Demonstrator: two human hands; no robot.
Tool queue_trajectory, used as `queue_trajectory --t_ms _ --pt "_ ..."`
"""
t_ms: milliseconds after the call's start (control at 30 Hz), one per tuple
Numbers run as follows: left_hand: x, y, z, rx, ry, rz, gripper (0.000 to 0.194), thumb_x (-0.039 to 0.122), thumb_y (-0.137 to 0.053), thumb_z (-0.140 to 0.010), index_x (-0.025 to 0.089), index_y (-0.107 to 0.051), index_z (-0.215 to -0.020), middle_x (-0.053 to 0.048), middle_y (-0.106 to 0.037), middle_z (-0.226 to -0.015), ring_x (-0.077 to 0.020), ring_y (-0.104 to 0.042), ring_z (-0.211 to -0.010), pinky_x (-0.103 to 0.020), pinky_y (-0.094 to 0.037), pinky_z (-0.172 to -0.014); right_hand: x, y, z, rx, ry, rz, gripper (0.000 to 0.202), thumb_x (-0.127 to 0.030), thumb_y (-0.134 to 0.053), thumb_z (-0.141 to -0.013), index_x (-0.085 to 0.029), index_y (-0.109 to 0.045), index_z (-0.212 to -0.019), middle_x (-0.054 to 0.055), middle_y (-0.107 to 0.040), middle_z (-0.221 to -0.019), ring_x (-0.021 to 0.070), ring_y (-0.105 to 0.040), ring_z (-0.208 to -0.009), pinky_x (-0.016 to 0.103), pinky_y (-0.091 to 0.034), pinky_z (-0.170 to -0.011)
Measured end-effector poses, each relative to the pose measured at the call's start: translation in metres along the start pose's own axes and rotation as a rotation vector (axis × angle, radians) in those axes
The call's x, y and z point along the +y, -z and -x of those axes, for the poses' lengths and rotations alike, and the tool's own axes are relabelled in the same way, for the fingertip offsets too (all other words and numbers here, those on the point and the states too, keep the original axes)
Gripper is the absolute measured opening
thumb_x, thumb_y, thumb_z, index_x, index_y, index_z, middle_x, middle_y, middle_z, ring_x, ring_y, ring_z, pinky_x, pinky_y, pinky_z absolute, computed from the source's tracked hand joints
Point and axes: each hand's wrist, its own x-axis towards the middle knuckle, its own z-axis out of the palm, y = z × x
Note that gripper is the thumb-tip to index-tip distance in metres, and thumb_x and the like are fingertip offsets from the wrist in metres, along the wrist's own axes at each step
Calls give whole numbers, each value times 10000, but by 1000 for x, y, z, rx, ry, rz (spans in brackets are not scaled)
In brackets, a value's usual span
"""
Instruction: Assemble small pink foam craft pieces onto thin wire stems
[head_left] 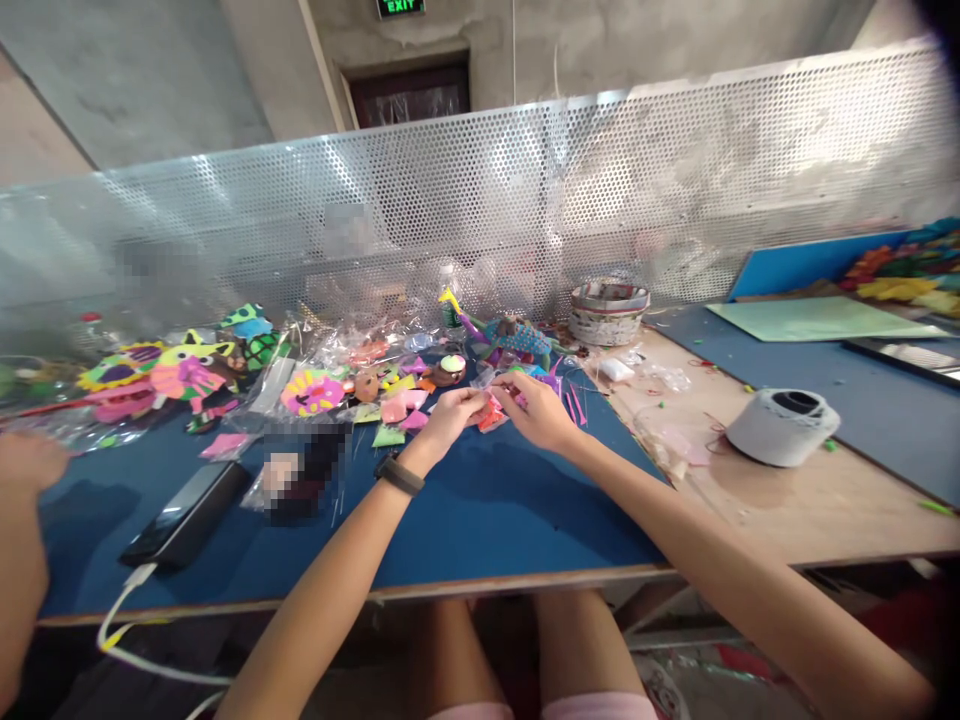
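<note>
Over the blue table mat [480,520], my two hands meet, fingers pinched. My left hand [455,412], with a dark band on its wrist, grips the edge of a small clear packet [491,412] with orange-red material inside. From the other side, my right hand [531,408] closes on the same packet; its fingers hide part of it. Just left of my hands lie several small pink, green and yellow packets [397,405] and a brown cupcake-like figure [451,370]. Thin purple strips [576,400] lie beyond my right hand.
Colourful foam animal shapes [187,370] and plastic wrap crowd the left back. A power bank with a phone [184,515] and white cable sits front left, near another person's arm [22,520]. Rightward are a woven basket [609,312], a thread cone [784,428] and a green sheet [825,318]. Perforated metal panel [450,190] behind.
</note>
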Motion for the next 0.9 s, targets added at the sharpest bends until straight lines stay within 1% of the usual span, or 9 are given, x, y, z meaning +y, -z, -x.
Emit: queue_trajectory --t_ms 67,167,233,333,433,567,667,767,900 --pt "-3 4 -3 -9 -15 -19 361 434 -803 -692 127 -711 -858 -51 -696 -829 -161 -636 -776 -316 -502 -797 5 -1 -1 -15 -16 11 264 -408 -470 -1009 -223 -647 -1071 67 -710 -998 194 -649 -838 300 -470 -741" --pt "-9 11 -7 -37 -79 -98 392 425 -808 -708 133 -719 -954 -80 -727 -920 -199 -664 -874 -344 -504 -852 13 -1 -1 -69 -45 28 302 -438 -454 -1014 -229 -670 -1033 59 -725 -928 198 -661 -811 279 -451 -691" --pt "-10 13 -8 -69 -140 -178 390 425 -802 -726 139 -725 -981 -97 -737 -974 -217 -671 -924 -360 -501 -885 17 -1 0 -103 -71 42 305 -436 -440 -1019 -233 -668 -1024 47 -727 -881 194 -664 -774 268 -431 -657" --pt "-7 13 -6 -97 -226 -290 352 442 -759 -776 149 -741 -970 -109 -739 -1022 -236 -666 -975 -365 -501 -900 20 1 0 -109 -99 32 288 -429 -445 -1015 -230 -654 -1021 40 -728 -857 189 -662 -746 263 -418 -639" --pt "-1 11 -1 -102 -273 -367 330 440 -742 -794 152 -751 -956 -110 -740 -1026 -247 -663 -987 -359 -503 -889 18 6 -1 -98 -115 -53 297 -441 -455 -1006 -214 -643 -969 33 -723 -817 177 -652 -720 262 -426 -644" --pt "5 13 2 -151 -303 -466 315 428 -725 -815 157 -764 -972 -110 -742 -1010 -242 -670 -938 -350 -503 -862 12 12 -4 -130 -132 -238 405 -495 -427 -1005 -186 -615 -824 27 -702 -758 148 -614 -671 254 -424 -622" --pt "10 17 5 -214 -312 -493 294 411 -716 -825 169 -773 -982 -108 -744 -992 -238 -674 -904 -351 -506 -851 10 14 -6 -223 -169 -440 461 -550 -423 -992 -174 -588 -782 27 -681 -714 119 -562 -595 235 -390 -549" --pt "16 21 7 -276 -324 -529 259 403 -727 -815 186 -788 -942 -97 -748 -943 -239 -672 -889 -353 -503 -856 10 16 -8 -348 -281 -640 451 -601 -478 -950 -175 -574 -839 13 -675 -676 88 -484 -489 215 -318 -458" --pt "20 23 10 -330 -308 -566 251 402 -718 -820 198 -792 -947 -85 -749 -914 -228 -671 -841 -354 -508 -840 8 22 -9 -500 -358 -757 447 -605 -546 -914 -165 -592 -850 31 -697 -704 66 -428 -448 208 -247 -406"
